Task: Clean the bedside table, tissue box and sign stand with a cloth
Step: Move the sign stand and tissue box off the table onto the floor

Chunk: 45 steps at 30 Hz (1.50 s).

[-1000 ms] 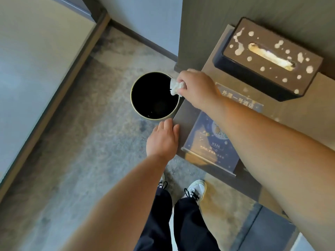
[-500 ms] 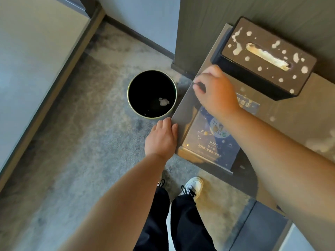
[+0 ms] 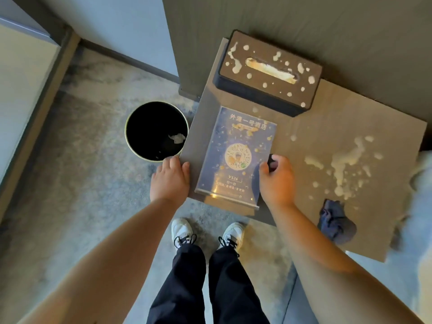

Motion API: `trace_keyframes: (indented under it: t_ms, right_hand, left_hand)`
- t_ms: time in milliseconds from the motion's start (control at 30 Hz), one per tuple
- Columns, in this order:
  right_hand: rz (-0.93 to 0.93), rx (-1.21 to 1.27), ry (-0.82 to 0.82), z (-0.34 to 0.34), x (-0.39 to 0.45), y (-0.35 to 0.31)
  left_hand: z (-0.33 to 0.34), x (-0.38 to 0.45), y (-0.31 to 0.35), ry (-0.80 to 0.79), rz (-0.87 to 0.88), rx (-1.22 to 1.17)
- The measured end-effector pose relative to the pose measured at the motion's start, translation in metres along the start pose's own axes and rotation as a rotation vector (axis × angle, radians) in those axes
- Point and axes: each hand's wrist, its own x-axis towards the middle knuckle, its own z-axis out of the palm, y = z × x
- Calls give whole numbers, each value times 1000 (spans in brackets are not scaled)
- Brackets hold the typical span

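Dim, warm indoor light; wide-angle bending at the edges; right edge blurred; soft glare on the clear acrylic sign stand [image 3: 236, 155].

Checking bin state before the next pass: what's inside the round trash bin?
Inside the trash bin, one crumpled white wad lies near the right wall, with a few small pale specks by it. The rest of the interior is too dark to tell whether anything else is there.

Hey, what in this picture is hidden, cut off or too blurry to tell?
- Head view: right hand fingers curl around something dark beside the sign stand; what it is stays unclear.
- Bin interior is black; only a white scrap shows.
- Bedside table right edge is blurred by something pale.
- Small print on the sign is unreadable.
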Motion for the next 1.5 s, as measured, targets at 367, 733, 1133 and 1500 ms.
trace_keyframes:
  t_ms: [367,733,1133,1500]
  right_hand:
    - [105,163,-66,-3,0,4]
    - [83,230,-102,-5,6,7]
    - [-270,139,-307,3,-16,-55]
    - [-741,-171,-702,147,-139,-107]
  left_hand:
    - [-32,10,44,-10,111,-64]
    - [-34,10,46,-165,80,-261]
    - [-54,-54,-13,28,-141,-553]
    - [-1,-190,-190,371,-586,-960]
